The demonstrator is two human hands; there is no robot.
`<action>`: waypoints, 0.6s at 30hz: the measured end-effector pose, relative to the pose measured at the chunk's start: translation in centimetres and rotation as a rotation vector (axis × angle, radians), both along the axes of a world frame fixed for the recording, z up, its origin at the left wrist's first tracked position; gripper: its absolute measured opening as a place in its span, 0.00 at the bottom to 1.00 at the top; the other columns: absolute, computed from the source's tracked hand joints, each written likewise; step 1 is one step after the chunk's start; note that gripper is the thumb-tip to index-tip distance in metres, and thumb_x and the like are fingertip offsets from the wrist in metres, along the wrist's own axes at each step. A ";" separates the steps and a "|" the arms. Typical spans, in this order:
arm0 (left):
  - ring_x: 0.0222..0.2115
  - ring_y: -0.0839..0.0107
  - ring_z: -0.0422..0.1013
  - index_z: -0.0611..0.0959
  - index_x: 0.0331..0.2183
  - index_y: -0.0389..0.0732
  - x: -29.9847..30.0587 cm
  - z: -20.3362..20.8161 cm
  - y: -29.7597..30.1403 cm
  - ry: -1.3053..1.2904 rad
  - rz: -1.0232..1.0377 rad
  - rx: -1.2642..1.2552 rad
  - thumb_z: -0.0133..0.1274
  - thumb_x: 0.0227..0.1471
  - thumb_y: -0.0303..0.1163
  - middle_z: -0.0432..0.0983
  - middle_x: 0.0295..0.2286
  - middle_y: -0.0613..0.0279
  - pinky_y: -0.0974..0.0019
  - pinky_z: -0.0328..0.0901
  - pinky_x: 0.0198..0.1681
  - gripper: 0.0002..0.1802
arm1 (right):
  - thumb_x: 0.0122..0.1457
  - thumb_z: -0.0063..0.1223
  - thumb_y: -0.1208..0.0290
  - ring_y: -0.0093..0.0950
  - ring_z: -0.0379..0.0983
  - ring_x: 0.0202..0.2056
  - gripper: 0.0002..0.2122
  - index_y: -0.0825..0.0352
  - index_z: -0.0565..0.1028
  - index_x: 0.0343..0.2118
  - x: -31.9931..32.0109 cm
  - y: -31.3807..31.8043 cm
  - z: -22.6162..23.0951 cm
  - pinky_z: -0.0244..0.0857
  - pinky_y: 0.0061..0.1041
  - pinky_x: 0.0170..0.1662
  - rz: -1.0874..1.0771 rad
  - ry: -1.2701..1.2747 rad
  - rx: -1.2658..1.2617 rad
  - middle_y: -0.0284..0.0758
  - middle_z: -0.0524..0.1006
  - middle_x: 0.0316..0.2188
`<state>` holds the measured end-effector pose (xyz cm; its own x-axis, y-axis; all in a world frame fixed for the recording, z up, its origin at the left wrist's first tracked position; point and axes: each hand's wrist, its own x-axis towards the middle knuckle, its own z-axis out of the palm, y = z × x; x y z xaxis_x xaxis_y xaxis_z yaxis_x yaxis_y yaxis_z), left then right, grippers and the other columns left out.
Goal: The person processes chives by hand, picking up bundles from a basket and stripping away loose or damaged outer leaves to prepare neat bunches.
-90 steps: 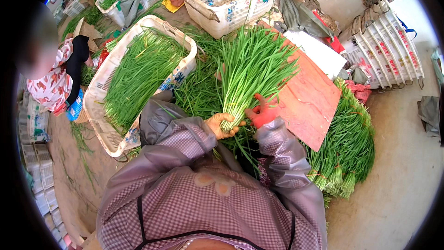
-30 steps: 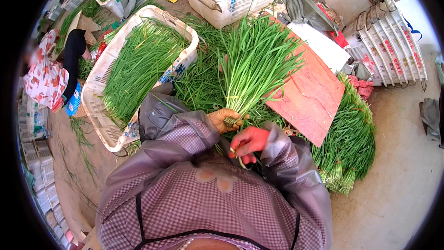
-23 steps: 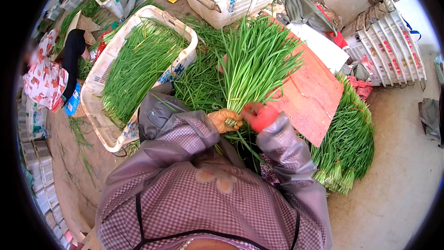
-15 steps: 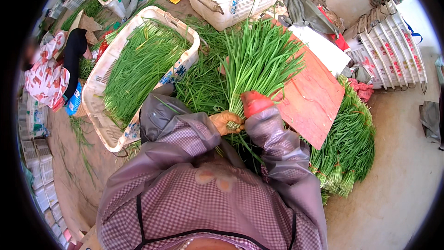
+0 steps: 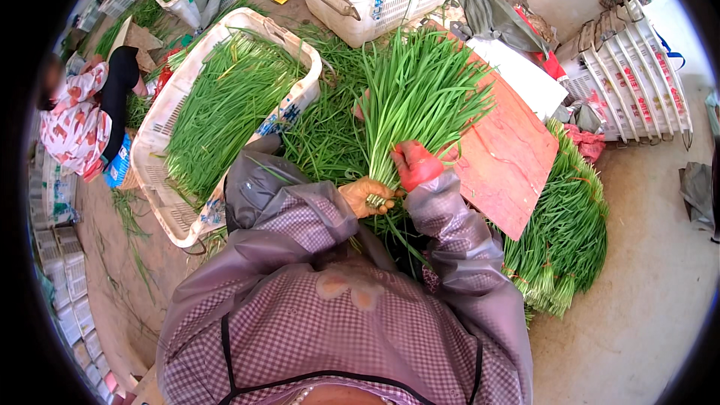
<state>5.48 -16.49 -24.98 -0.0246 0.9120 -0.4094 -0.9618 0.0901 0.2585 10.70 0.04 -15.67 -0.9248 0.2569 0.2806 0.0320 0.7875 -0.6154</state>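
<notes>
My left hand (image 5: 366, 196), in a tan glove, is closed around the pale stem ends of a bunch of garlic chives (image 5: 420, 97). The long green leaves fan out up and to the right, away from me. At the right side of the bunch, just above the stems, is my right hand (image 5: 418, 166) in a red glove. Its fingers are bent together against the leaves; what they pinch is too small to make out. Under the fanned leaves lies a reddish board (image 5: 517, 172).
Loose chives fill a white plastic crate (image 5: 154, 161) on the left. Bundled chives (image 5: 562, 255) are stacked right of the board. Another white crate (image 5: 375, 19) stands ahead, with stacked crates (image 5: 634, 79) at far right. A person (image 5: 79, 120) sits at far left.
My right hand has shifted slightly up and right along the bunch, and its fingers now point upward. The left hand keeps its hold on the stems.
</notes>
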 end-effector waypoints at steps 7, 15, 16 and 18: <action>0.35 0.65 0.76 0.76 0.45 0.32 0.0 0.9 0.3 -0.218 0.029 0.113 0.51 0.51 0.26 0.74 0.43 0.51 0.64 0.73 0.37 0.18 | 0.61 0.51 0.67 0.19 0.69 0.20 0.09 0.69 0.73 0.33 0.1 0.4 3.3 0.63 0.20 0.21 -0.149 -0.262 -1.106 0.32 0.77 0.24; 0.35 0.54 0.76 0.77 0.43 0.31 -0.3 0.5 0.4 -0.319 0.047 0.104 0.50 0.47 0.28 0.78 0.36 0.48 0.53 0.72 0.40 0.19 | 0.55 0.57 0.64 0.28 0.72 0.20 0.12 0.68 0.75 0.35 3.5 1.3 2.0 0.66 0.25 0.23 -0.111 -0.648 -0.778 0.35 0.77 0.22; 0.35 0.53 0.76 0.77 0.42 0.32 -0.2 0.1 0.3 -0.319 0.057 0.101 0.50 0.46 0.29 0.78 0.36 0.48 0.52 0.72 0.40 0.19 | 0.54 0.58 0.63 0.30 0.73 0.20 0.13 0.68 0.74 0.35 3.4 0.5 1.8 0.66 0.27 0.24 -0.098 -0.619 -0.583 0.37 0.77 0.22; 0.35 0.52 0.76 0.77 0.42 0.33 -0.2 -0.7 0.3 -0.324 0.057 0.080 0.51 0.46 0.29 0.78 0.35 0.49 0.50 0.71 0.41 0.19 | 0.51 0.59 0.60 0.39 0.75 0.23 0.17 0.66 0.73 0.39 3.7 -0.3 2.1 0.67 0.36 0.28 -0.073 -0.595 -0.306 0.41 0.77 0.23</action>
